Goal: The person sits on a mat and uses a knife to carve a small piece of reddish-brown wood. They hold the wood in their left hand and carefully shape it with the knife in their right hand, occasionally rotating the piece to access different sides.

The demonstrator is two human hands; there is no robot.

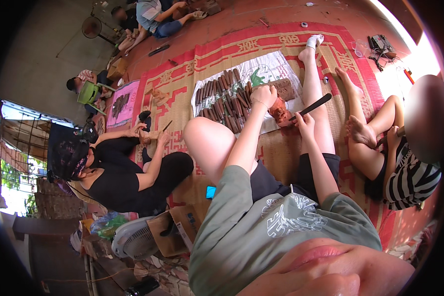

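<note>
My left hand (pixel 265 94) is closed in a fist at the near left edge of a brown block (pixel 282 88); what its fingers hold, if anything, is hidden. Just right of it lies a reddish carved piece (pixel 280 112) with an uneven surface. My right hand (pixel 305 122) grips a long dark bar-shaped tool (pixel 316 104), which slants up to the right. Its lower left end meets the edge of the reddish piece. Many slim brown tools (pixel 225 93) lie in rows left of my hands on a white sheet (pixel 281 61).
A green glove (pixel 256 77) lies on the sheet, over a patterned mat (pixel 182 93). One person in black (pixel 118 172) works at left; another in stripes (pixel 412 180) sits at right. Behind me stand a fan (pixel 133 239) and cardboard box (pixel 170 232). Others sit far back.
</note>
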